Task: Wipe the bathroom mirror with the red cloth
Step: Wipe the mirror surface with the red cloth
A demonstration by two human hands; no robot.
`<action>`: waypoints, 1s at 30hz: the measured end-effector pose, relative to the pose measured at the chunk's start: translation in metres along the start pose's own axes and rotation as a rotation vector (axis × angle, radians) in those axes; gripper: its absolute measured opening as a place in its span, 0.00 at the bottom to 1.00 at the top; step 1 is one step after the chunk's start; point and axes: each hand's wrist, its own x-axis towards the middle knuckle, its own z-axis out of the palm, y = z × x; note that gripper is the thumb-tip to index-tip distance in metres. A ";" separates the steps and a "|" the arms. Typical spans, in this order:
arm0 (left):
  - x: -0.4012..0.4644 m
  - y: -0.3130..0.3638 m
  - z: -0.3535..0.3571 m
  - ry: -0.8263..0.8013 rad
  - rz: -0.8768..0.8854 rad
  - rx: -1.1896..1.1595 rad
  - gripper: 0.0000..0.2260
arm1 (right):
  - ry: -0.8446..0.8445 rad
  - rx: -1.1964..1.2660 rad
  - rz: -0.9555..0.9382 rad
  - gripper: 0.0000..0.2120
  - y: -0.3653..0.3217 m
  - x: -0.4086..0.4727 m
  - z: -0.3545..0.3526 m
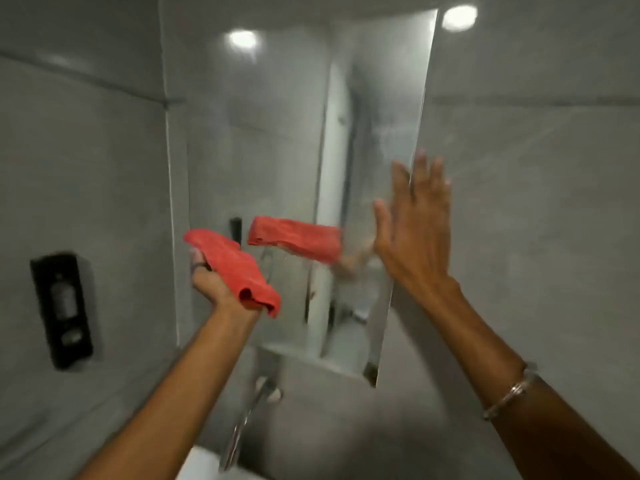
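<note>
The frameless mirror [277, 133] hangs on the grey tiled wall ahead, tall and narrow. My left hand [211, 282] grips a folded red cloth [235, 268] near the mirror's lower left part, just in front of the glass; whether the cloth touches it I cannot tell. The cloth's reflection shows in the glass to the right of it. My right hand [412, 230] is open, fingers spread and pointing up, at the mirror's right edge with its palm toward the glass and wall. A thin bracelet [512, 389] circles the right wrist.
A black soap dispenser [64, 310] is fixed to the left wall. Below the mirror a chrome tap [249, 417] slants down over the white rim of a basin [204, 465]. Grey tiles cover both side walls.
</note>
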 end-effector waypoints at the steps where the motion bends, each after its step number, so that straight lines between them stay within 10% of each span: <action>1: 0.022 0.006 0.029 -0.028 0.119 -0.038 0.22 | 0.118 -0.069 -0.011 0.31 0.016 0.026 -0.005; 4: 0.083 0.020 0.130 -0.030 0.439 0.200 0.25 | 0.194 -0.207 0.050 0.32 0.058 0.096 -0.038; 11: 0.161 -0.030 0.237 -0.350 1.151 1.609 0.29 | 0.278 -0.283 0.045 0.35 0.086 0.132 -0.024; 30: 0.119 -0.058 0.267 -1.527 1.860 1.648 0.26 | 0.514 0.133 0.039 0.30 0.085 0.119 -0.024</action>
